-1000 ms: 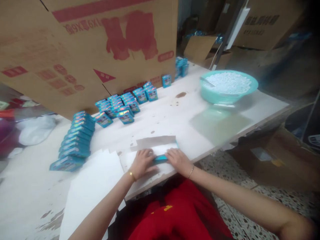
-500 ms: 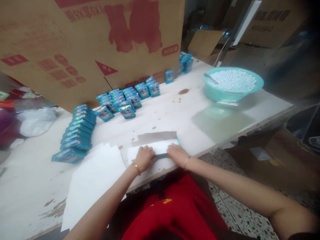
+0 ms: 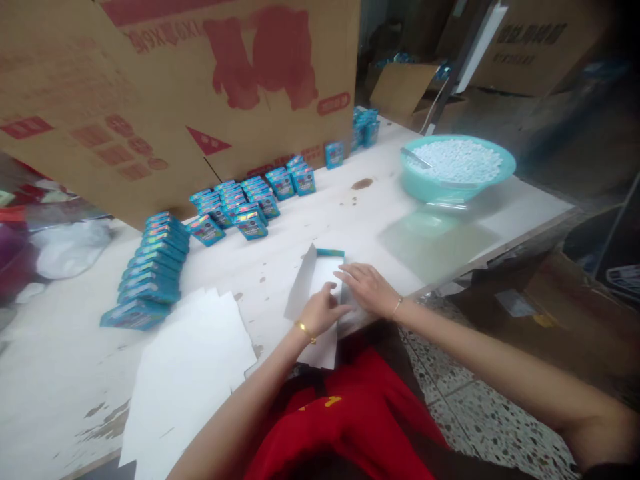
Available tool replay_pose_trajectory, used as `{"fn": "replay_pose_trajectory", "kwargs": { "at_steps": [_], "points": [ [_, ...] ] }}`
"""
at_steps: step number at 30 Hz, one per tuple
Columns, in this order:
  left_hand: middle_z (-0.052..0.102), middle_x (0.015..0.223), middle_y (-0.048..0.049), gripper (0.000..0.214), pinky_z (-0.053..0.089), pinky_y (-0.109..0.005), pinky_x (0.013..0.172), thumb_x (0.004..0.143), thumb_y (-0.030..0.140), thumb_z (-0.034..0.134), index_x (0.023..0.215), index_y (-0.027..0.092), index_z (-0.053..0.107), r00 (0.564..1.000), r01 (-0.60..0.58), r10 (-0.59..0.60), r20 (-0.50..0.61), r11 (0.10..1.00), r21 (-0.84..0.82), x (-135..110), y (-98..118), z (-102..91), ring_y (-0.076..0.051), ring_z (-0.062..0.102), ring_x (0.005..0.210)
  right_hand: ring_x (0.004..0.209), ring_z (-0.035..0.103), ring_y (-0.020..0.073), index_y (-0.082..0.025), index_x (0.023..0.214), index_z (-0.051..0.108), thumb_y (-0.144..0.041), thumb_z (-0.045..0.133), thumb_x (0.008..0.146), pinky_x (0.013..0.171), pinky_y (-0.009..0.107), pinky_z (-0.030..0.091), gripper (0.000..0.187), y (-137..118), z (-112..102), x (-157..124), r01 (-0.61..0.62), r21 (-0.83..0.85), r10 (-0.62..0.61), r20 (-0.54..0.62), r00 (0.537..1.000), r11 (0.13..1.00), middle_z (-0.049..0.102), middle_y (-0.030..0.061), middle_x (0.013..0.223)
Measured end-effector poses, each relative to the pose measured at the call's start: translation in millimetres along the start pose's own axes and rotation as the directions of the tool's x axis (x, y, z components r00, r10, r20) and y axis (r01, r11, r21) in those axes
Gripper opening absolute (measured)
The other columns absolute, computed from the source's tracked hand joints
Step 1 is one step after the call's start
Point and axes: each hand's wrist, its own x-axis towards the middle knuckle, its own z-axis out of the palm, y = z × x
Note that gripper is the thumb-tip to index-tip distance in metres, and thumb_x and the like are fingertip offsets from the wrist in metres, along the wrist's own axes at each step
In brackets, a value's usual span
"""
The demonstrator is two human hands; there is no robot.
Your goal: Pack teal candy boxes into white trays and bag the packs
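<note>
An unfolded small carton (image 3: pixel 327 267) with a white inside, a blue edge and a raised grey-white flap lies near the front edge of the table, pointing away from me. Over its near part is my left hand (image 3: pixel 321 312), thumb and fingers apart, touching the white inside. My right hand (image 3: pixel 369 288) rests at the carton's right side with its fingers stretched across that edge. Neither hand is closed round anything. To the left lies a fanned stack of white sheets (image 3: pixel 187 373).
Blue packed boxes (image 3: pixel 150 267) stand in a row at the left, and more blue boxes (image 3: pixel 253 225) stand before a large brown carton (image 3: pixel 270 127). At the right, a turquoise basin (image 3: pixel 435 190) holds many small white pieces and a scoop. The table's right edge (image 3: pixel 540 223) borders the floor.
The small carton has turned from lying crosswise to pointing away from me, its flap now at the left. Both hands have shifted right, and their fingers have loosened.
</note>
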Motion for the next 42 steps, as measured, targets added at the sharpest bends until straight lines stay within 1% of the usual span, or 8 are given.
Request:
{"fn": "replay_pose_trajectory", "kwargs": {
  "at_steps": [2, 7, 17, 25, 29, 34, 37, 42],
  "points": [
    [0.065, 0.098, -0.009, 0.029, 0.047, -0.035, 0.081, 0.087, 0.026, 0.047, 0.113, 0.018, 0.055, 0.986, -0.163, 0.165, -0.024, 0.985, 0.056, -11.6, -8.2, -10.9, -0.02, 0.061, 0.087, 0.109, 0.045, 0.0247, -0.019, 0.134, 0.042, -0.004, 0.045, 0.079, 0.088, 0.04, 0.041, 0.057, -15.3, -6.1, -17.5, -0.023, 0.04, 0.021, 0.032, 0.999, 0.999, 0.048, 0.012, 0.131],
    [0.052, 0.132, -0.0126, 0.029, 0.034, -0.051, 0.102, 0.083, 0.019, 0.051, 0.11, 0.021, 0.061, 0.884, -0.46, 0.401, 0.243, 0.838, 0.292, -52.8, -39.0, -21.9, -0.032, 0.045, 0.123, 0.096, 0.048, 0.0215, -0.024, 0.133, 0.042, -0.026, 0.051, 0.088, 0.077, 0.035, 0.041, 0.046, -50.8, -2.4, -42.0, 0.159, 0.128, -0.175, 0.128, 0.976, 0.979, 0.044, 0.011, 0.135],
    [0.043, 0.141, -0.0128, 0.043, 0.026, -0.048, 0.11, 0.081, 0.028, 0.059, 0.124, 0.023, 0.053, 0.899, -0.434, 0.394, 0.191, 0.863, 0.259, -61.4, -55.0, 1.8, -0.029, 0.037, 0.133, 0.079, 0.039, 0.0183, -0.017, 0.081, 0.058, -0.03, 0.041, 0.094, 0.073, 0.03, 0.038, 0.025, -55.2, 32.2, -32.9, 0.174, 0.264, -0.174, -0.024, 0.985, 0.949, 0.054, 0.0069, 0.088],
    [0.032, 0.148, -0.0133, 0.081, -0.002, -0.062, 0.11, 0.071, 0.049, 0.065, 0.14, 0.02, 0.033, 0.838, -0.544, 0.418, 0.351, 0.69, 0.478, -71.5, -29.2, -60.4, -0.035, 0.015, 0.14, 0.08, 0.042, 0.0189, -0.017, 0.097, 0.059, -0.015, 0.041, 0.091, 0.072, 0.031, 0.041, 0.019, -52.1, 35.2, -31.5, 0.175, 0.242, -0.178, -0.007, 0.984, 0.954, 0.054, 0.0061, 0.082],
    [0.06, 0.121, -0.0082, 0.027, 0.018, -0.05, 0.11, 0.088, 0.03, 0.049, 0.112, 0.02, 0.059, 0.771, -0.637, 0.492, 0.404, 0.594, 0.491, -62.1, -51.1, -64.5, -0.024, 0.046, 0.12, 0.098, 0.047, 0.0215, -0.017, 0.116, 0.055, -0.01, 0.044, 0.084, 0.082, 0.037, 0.044, 0.034, -43.9, 34.1, -39.4, 0.24, 0.264, -0.241, -0.031, 0.97, 0.934, 0.056, 0.0131, 0.11],
    [0.063, 0.075, -0.0038, 0.031, 0.041, -0.032, 0.077, 0.092, 0.03, 0.04, 0.074, 0.018, 0.062, 0.831, -0.555, 0.488, 0.267, 0.69, 0.465, -52.0, -59.3, -43.8, -0.016, 0.055, 0.075, 0.124, 0.035, 0.0282, -0.013, 0.138, 0.036, -0.023, 0.056, 0.076, 0.1, 0.046, 0.036, 0.066, -40.8, 21.5, -51.3, 0.234, 0.336, -0.289, 0.123, 0.949, 0.912, 0.031, 0.0161, 0.145],
    [0.059, 0.066, -0.0045, 0.032, 0.041, -0.034, 0.073, 0.09, 0.029, 0.043, 0.065, 0.016, 0.059, 0.889, -0.456, 0.4, 0.222, 0.75, 0.478, -49.7, -46.1, -34.4, -0.016, 0.052, 0.066, 0.122, 0.037, 0.0282, -0.014, 0.135, 0.041, -0.027, 0.053, 0.082, 0.099, 0.047, 0.037, 0.056, -43.8, 26.1, -52.3, 0.196, 0.334, -0.238, 0.09, 0.967, 0.922, 0.036, 0.0142, 0.144],
    [0.052, 0.129, -0.0123, 0.026, 0.014, -0.056, 0.109, 0.089, 0.032, 0.047, 0.107, 0.021, 0.062, 0.908, -0.385, 0.415, -0.062, 0.883, 0.268, -53.1, -47.9, -24.1, -0.029, 0.038, 0.127, 0.098, 0.05, 0.02, -0.018, 0.107, 0.06, -0.022, 0.043, 0.092, 0.086, 0.039, 0.044, 0.023, -54.5, 37.1, -40.9, 0.072, 0.524, -0.028, -0.091, 0.995, 0.848, 0.06, 0.0098, 0.113]
  ]
}}
